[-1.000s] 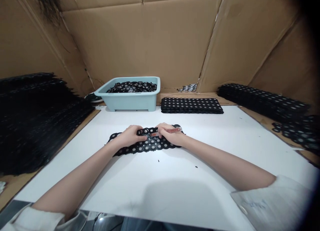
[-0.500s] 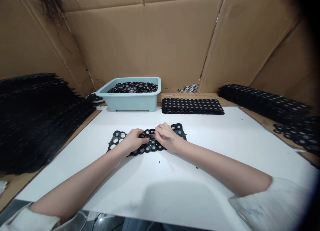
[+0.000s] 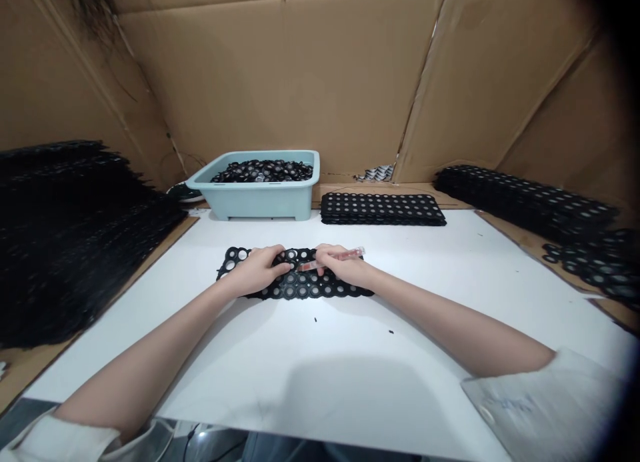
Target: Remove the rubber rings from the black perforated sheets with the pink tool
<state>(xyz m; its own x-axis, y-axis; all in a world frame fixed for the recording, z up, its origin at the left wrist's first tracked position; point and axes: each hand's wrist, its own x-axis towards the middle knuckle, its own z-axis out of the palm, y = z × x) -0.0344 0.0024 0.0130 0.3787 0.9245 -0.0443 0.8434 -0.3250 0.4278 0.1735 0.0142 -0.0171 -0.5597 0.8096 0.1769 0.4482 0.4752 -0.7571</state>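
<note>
A black sheet of joined rings [image 3: 302, 291] with round holes lies flat on the white tabletop in front of me. My left hand [image 3: 261, 270] is closed on the left part of this sheet, with thumb and forefinger pinching near its middle. In my right hand [image 3: 340, 265] is a slim tool with a reddish see-through body [image 3: 350, 253]. Its front end points left, at the rings beside my left thumb; how the tip is shaped cannot be made out. The heel of the right hand rests over the sheet's right part.
At the back stands a light-blue tub [image 3: 260, 199] heaped with small black ring pieces. Right of it lies a stack of black ring sheets [image 3: 383, 210]. More sheets are piled at the right [image 3: 525, 202] and in a tall pile at the left [image 3: 75, 249]. Cardboard walls [image 3: 280, 82] enclose the table.
The sheet, bent up in the middle before, now lies flatter. The right hand has turned so that the reddish tool shows more. The left hand has moved slightly left.
</note>
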